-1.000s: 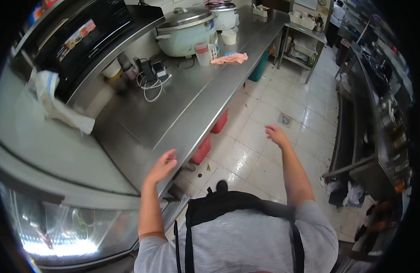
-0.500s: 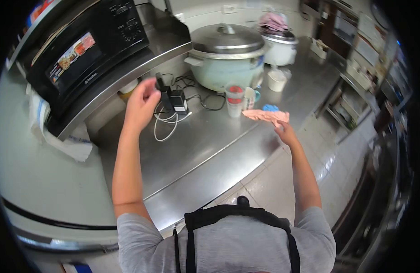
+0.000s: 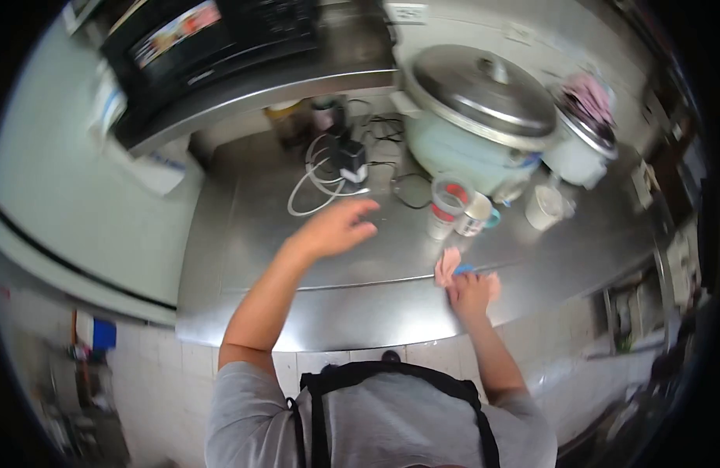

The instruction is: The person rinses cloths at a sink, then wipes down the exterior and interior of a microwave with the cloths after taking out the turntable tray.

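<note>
My right hand [image 3: 470,293] is closed over a pink cloth [image 3: 448,266] on the steel counter [image 3: 375,300]; cloth shows on both sides of its fingers. A small blue item [image 3: 463,270] lies against the cloth. My left hand [image 3: 340,228] hovers over the counter with thumb and fingers apart, holding nothing. Just beyond it are a coiled white cable [image 3: 304,204] and a black adapter [image 3: 350,161]. A clear cup with red marks [image 3: 447,204] stands behind the cloth, beside a mug with a teal handle [image 3: 475,216].
A large pale green cooker [image 3: 461,148] with a metal lid stands at the back. Right of it are a white tub [image 3: 545,207] and a smaller cooker [image 3: 576,156] topped by pink fabric. A black microwave [image 3: 227,43] sits on a raised shelf [image 3: 258,97] at the upper left.
The view has swung toward the counter. My right hand, first over the floor, reached the cloth's edge and now closes over its middle. My left hand has moved over the counter, below the cables.
</note>
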Tool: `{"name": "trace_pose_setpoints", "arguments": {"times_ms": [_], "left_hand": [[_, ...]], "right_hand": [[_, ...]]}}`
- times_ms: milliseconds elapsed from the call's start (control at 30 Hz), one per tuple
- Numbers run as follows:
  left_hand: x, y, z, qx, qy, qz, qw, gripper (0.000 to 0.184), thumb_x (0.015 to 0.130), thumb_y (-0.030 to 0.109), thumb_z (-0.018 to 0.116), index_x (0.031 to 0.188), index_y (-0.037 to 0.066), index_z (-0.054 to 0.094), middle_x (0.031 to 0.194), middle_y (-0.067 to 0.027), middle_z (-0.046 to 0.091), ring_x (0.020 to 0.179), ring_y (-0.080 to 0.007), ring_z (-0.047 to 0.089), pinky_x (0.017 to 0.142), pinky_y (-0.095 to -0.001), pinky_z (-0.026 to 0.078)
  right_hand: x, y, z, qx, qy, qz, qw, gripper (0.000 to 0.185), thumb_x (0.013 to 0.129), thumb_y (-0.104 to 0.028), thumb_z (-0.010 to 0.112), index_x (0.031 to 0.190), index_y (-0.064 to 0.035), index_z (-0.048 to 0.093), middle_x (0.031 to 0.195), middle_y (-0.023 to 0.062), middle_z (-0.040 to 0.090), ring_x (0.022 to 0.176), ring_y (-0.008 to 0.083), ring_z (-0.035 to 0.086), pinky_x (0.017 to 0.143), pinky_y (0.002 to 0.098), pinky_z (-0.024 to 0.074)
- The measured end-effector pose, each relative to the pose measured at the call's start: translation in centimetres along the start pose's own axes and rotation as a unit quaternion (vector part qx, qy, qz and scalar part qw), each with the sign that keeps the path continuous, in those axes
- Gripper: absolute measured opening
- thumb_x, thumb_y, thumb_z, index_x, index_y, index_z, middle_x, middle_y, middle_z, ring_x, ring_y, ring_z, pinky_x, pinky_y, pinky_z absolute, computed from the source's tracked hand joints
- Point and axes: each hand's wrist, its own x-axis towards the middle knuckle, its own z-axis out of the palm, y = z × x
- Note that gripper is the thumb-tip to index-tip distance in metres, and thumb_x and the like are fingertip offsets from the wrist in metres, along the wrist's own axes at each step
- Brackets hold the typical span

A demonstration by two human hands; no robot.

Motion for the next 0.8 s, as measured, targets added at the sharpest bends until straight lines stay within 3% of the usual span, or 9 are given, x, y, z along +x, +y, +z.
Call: {"name": "trace_pose_setpoints", "arguments": {"times_ms": [67,133,167,300,400,500,567,700,800], "left_hand": [[-2.1,-2.4,2.6,0.028,-0.048,0.019,0.998,0.046,0.076,0.028,0.057,0.114,0.006,0.044,0.105,-0.0157,0.051,0.097,-0.0283,0.049,0.082,-0.0352,0.040],[-5.6,-3.6,4.4,0.023,-0.091,-0.025,0.995,0.053,0.077,0.032,0.054,0.119,0.004,0.039,0.114,-0.0183,0.044,0.098,-0.0289,0.048,0.083,-0.0350,0.040],[-7.6,-4.7,5.0,0.022,-0.084,-0.046,0.995,0.055,0.077,0.033,0.054,0.119,0.002,0.038,0.115,-0.0189,0.043,0.099,-0.0292,0.048,0.084,-0.0351,0.039],[-16.1,-5.8,4.9,-0.051,-0.056,-0.157,0.985,0.059,0.078,0.037,0.052,0.120,-0.002,0.036,0.119,-0.0203,0.041,0.100,-0.0282,0.048,0.085,-0.0344,0.038],[-24.6,-7.2,4.0,-0.185,-0.013,-0.204,0.961,0.059,0.076,0.039,0.055,0.116,-0.001,0.039,0.109,-0.0181,0.048,0.097,-0.0243,0.050,0.084,-0.0326,0.038],[-34.6,-9.5,3.9,-0.294,0.096,-0.240,0.920,0.051,0.078,0.034,0.054,0.113,-0.001,0.040,0.099,-0.0116,0.053,0.090,-0.0182,0.050,0.080,-0.0303,0.040],[-41.9,-9.1,3.1,-0.321,0.302,-0.159,0.883,0.037,0.080,0.026,0.053,0.107,0.002,0.044,0.090,-0.0036,0.053,0.082,-0.0115,0.049,0.071,-0.0275,0.042],[-58.0,-10.4,0.5,-0.337,0.475,-0.319,0.748,0.030,0.079,0.020,0.053,0.106,0.009,0.046,0.089,-0.0012,0.054,0.077,-0.0085,0.049,0.064,-0.0223,0.041],[-67.6,-10.3,-2.1,-0.399,0.654,-0.294,0.571,0.024,0.081,0.020,0.048,0.102,0.009,0.044,0.087,-0.0021,0.054,0.077,-0.0117,0.052,0.064,-0.0250,0.043]], "right_hand": [[-0.4,-3.0,0.1,0.115,-0.003,-0.089,0.989,0.018,0.070,-0.018,0.061,0.083,-0.0064,0.058,0.077,0.0061,0.057,0.069,0.0224,0.051,0.064,0.0336,0.0401],[0.1,-7.7,-0.8,0.482,-0.223,0.190,0.825,0.017,0.078,-0.018,0.055,0.084,-0.0020,0.055,0.072,0.0017,0.056,0.063,0.0107,0.049,0.059,0.0247,0.0398],[0.4,-9.3,0.0,0.535,-0.227,0.166,0.797,0.019,0.084,-0.018,0.046,0.085,0.0000,0.054,0.076,0.0005,0.055,0.067,0.0046,0.048,0.059,0.0179,0.0385],[2.4,-17.6,0.6,0.594,-0.299,0.103,0.740,0.025,0.087,-0.020,0.039,0.093,-0.0010,0.053,0.081,0.0039,0.057,0.074,0.0088,0.052,0.067,0.0198,0.0413],[2.2,-27.1,0.9,0.681,-0.366,0.079,0.629,0.028,0.087,-0.020,0.038,0.104,-0.0008,0.048,0.092,0.0084,0.055,0.083,0.0142,0.054,0.074,0.0246,0.0425],[-1.1,-37.2,5.4,0.810,-0.465,0.087,0.347,0.035,0.085,-0.016,0.040,0.116,-0.0014,0.038,0.107,0.0125,0.049,0.095,0.0193,0.051,0.081,0.0293,0.0417],[-4.5,-45.4,4.7,0.783,-0.500,0.034,0.368,0.040,0.083,-0.012,0.043,0.120,-0.0018,0.033,0.112,0.0131,0.045,0.099,0.0208,0.049,0.083,0.0309,0.0409],[-11.0,-61.4,3.9,0.714,-0.612,0.021,0.339,0.043,0.079,-0.005,0.044,0.120,-0.0022,0.034,0.112,0.0105,0.047,0.100,0.0193,0.049,0.083,0.0311,0.0413],[-14.5,-71.4,3.1,0.669,-0.681,0.008,0.296,0.039,0.079,-0.005,0.044,0.118,-0.0021,0.037,0.109,0.0087,0.050,0.095,0.0175,0.052,0.082,0.0308,0.0422]]}}
